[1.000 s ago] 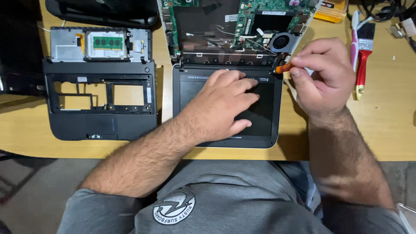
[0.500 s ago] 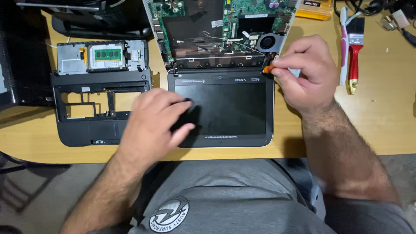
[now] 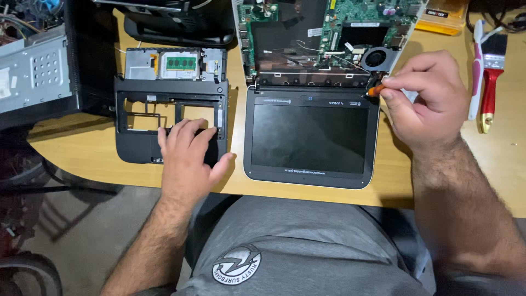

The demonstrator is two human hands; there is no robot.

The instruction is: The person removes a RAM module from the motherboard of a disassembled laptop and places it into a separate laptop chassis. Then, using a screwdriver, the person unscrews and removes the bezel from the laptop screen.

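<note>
Orange marked the screwdriver (image 3: 375, 90) tip pinched in the right hand (image 3: 424, 98) at the laptop (image 3: 311, 137) hinge, centre of frame. The left hand (image 3: 186, 159) lay flat and open on the black plastic frame (image 3: 170, 118), centre left on the desk (image 3: 82, 148). The thin, probably light and fragile screen looked best held by its edges.

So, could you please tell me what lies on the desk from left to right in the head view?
Grey metal case → black palm-rest frame under the left hand → small laptop screen → right hand pinching an orange-handled tool → red-handled paintbrush.
</note>
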